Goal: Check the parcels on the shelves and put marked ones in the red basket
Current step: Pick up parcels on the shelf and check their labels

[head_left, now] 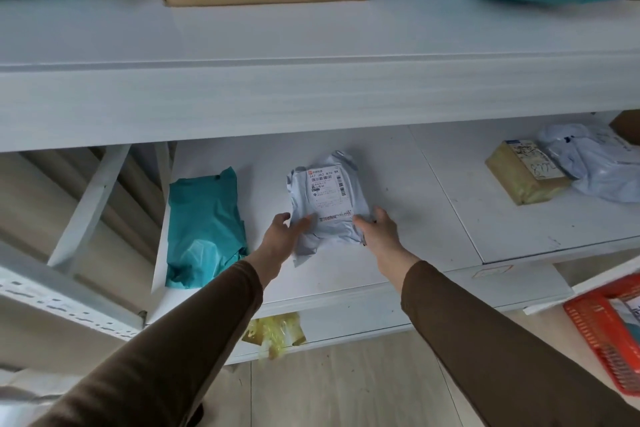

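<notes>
here, on the far left of the lower shelf (450, 218), a teal parcel (204, 229) lies flat, near the shelf's left edge and apart from both hands; nobody touches it, so i think it is waiting for its check or is already checked.

next comes the left hand (280, 236). its fingers lie on the lower left side of the grey parcel (325, 198), a little bent and loosely spread, with the thumb apart on the outer side. the grey parcel rests on the shelf with its printed label facing up, probably so that the person can read it and look for a mark. i cannot see any handwritten mark on this label.

the right hand (377, 229) is at the lower right side of the same parcel, fingers slightly spread, the fingertips touching the wrap. whether it really pinches the wrap i cannot tell. the two hands frame the parcel from both sides, likely to keep the soft bag steady or to lift it.

further right, a yellowish box (523, 173) with handwriting on its label lies touching a pale plastic bag (595, 163). at the far right, below the shelf level, stands the red basket (602, 329), already with something inside, near enough for the right arm.
</notes>
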